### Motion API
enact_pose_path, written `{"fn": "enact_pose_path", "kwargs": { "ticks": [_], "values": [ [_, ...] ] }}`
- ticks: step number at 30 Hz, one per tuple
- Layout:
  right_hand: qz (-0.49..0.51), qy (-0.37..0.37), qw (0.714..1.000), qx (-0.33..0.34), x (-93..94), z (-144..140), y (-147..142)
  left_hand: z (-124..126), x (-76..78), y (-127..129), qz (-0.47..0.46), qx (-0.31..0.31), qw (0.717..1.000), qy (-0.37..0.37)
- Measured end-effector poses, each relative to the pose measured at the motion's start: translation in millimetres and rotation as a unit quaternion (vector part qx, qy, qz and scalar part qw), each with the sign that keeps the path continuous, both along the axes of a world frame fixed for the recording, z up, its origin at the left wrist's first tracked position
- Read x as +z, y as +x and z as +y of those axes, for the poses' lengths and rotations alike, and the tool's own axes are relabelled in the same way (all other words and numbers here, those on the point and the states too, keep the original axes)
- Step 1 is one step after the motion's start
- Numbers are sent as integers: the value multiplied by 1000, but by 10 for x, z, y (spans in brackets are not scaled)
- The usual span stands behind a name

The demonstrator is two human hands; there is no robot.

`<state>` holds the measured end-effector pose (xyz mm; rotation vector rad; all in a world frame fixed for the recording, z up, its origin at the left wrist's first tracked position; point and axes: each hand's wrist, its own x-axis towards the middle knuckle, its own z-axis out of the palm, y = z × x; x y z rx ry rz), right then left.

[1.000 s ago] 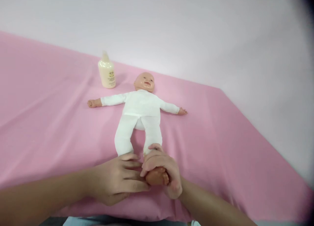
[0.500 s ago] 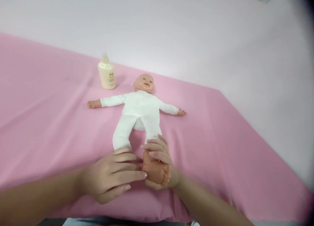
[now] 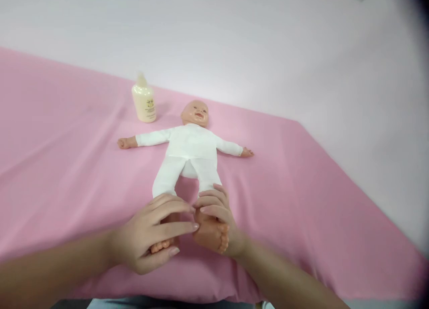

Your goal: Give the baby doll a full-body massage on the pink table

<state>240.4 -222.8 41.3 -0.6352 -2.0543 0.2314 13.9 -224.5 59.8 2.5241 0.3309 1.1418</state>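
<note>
A baby doll [image 3: 189, 149] in a white suit lies on its back on a pink sheet [image 3: 67, 166], arms spread, bare feet toward me. My left hand [image 3: 152, 235] wraps over the doll's foot on my left; its toes show under my fingers. My right hand [image 3: 216, 213] grips the other foot at the ankle, with the sole and toes sticking out toward me. The fingertips of both hands nearly meet between the two feet.
A cream lotion bottle [image 3: 144, 102] stands upright on the sheet behind the doll's arm on my left. The pink sheet ends at the near edge just below my forearms and at a slanting edge on the right. A pale wall rises behind.
My left hand has moved from beside the right-hand foot onto the doll's other foot. My right hand slid up from the sole to the ankle, uncovering the toes.
</note>
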Motion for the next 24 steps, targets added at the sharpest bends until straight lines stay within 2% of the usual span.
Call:
{"fn": "enact_pose_path", "kwargs": {
  "ticks": [5,9,13,16,21,24],
  "values": [
    [12,-14,1000,-20,63,-16,-8,-2,23,5,6,-4,1000,-17],
    [29,-55,998,-19,25,-25,-26,-1,27,22,8,-26,999,-30],
    [34,-49,998,-33,-1,-34,-44,-2,37,32,7,-34,999,-31],
    [17,-44,999,-20,50,-24,-42,-7,34,41,-6,-32,999,-15],
    [14,-83,996,-11,174,-33,-23,-18,17,46,-6,-37,999,20],
    [19,-86,996,7,200,-59,-5,-23,18,38,-11,-25,1000,15]
  ]
}}
